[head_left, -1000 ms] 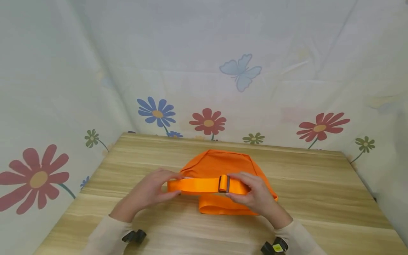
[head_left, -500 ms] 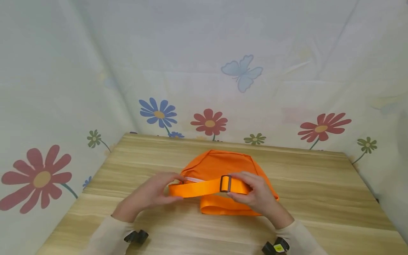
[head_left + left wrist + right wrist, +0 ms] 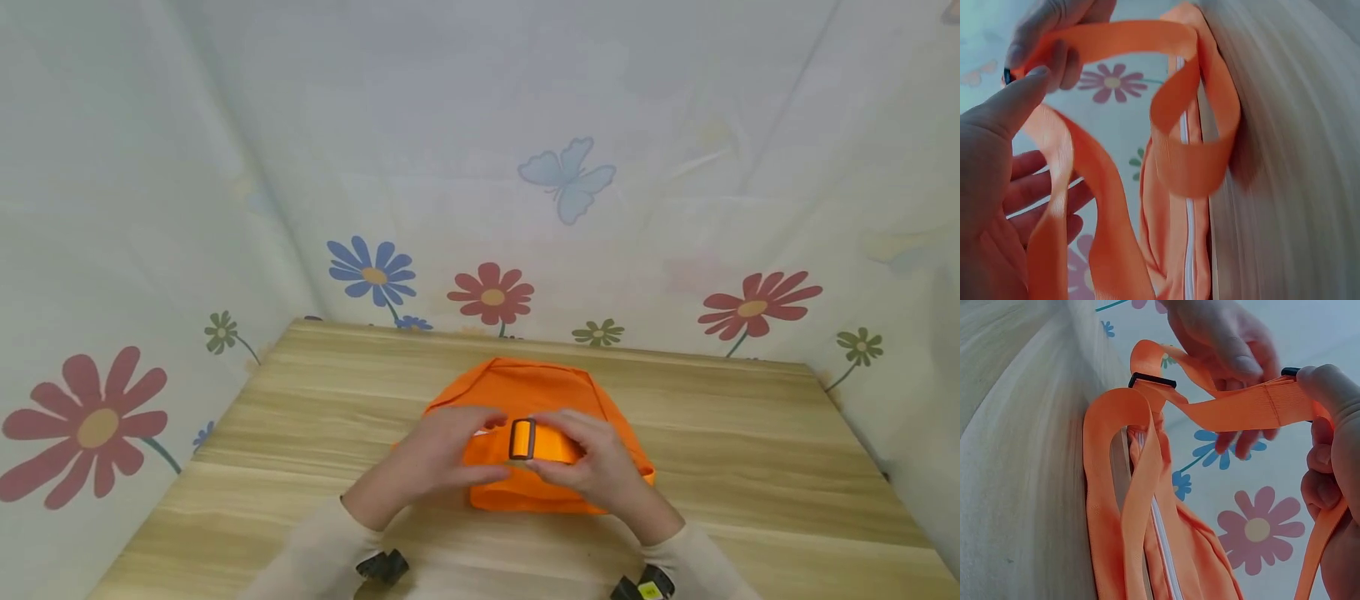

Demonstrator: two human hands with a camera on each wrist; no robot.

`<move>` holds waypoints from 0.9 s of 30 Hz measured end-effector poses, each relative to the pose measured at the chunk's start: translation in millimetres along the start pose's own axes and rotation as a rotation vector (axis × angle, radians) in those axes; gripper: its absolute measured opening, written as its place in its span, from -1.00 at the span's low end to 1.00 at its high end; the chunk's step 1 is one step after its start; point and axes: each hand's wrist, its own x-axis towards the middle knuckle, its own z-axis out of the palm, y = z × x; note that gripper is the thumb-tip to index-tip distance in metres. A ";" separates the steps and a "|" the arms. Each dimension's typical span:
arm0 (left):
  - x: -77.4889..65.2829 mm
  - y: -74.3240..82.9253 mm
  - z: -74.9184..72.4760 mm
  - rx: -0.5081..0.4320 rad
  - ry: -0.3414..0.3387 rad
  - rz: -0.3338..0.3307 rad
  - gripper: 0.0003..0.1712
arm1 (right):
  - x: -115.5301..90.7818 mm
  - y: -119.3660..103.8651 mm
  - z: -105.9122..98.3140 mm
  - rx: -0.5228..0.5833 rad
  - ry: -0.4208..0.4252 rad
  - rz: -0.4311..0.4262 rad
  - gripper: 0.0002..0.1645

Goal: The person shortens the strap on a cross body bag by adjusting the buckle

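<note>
An orange backpack (image 3: 540,387) lies on the table, its pale zip (image 3: 1190,250) visible in the wrist views. My right hand (image 3: 603,462) pinches an orange webbing strap (image 3: 557,446) between thumb and fingers, right beside a dark slide buckle (image 3: 532,439). To the left of that buckle is my left hand (image 3: 435,454), its thumb and fingers spread around the strap without visibly gripping it. In the left wrist view its thumb reaches close to the buckle; whether they touch is unclear. A second dark buckle (image 3: 1154,381) sits on the webbing in the right wrist view.
The wood-grain table (image 3: 750,467) extends on both sides of the backpack. Behind it hangs a pale cloth (image 3: 420,167) printed with flowers and a butterfly. Loose strap loops (image 3: 1194,169) hang beside the bag. Each wrist wears a small black device (image 3: 382,567).
My left hand has let go of the strap's left part and moved right, close to the buckle. My right hand has stayed almost in place, still pinching the strap.
</note>
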 end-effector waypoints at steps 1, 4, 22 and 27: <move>2.2 3.5 1.2 -0.009 0.002 -0.001 -0.26 | 0.1 0.2 0.4 -0.003 0.003 -0.010 -0.33; 6.8 10.6 4.1 -0.086 0.017 0.000 -0.32 | 1.0 0.6 1.8 -0.008 0.019 -0.035 -0.32; 2.4 0.3 6.4 -0.278 0.076 0.089 -0.51 | -11.7 1.6 -24.6 -0.215 -0.055 -0.065 -0.49; 1.0 0.6 9.0 -0.314 0.080 0.064 -0.42 | -11.5 0.8 -23.1 -0.178 -0.038 -0.070 -0.50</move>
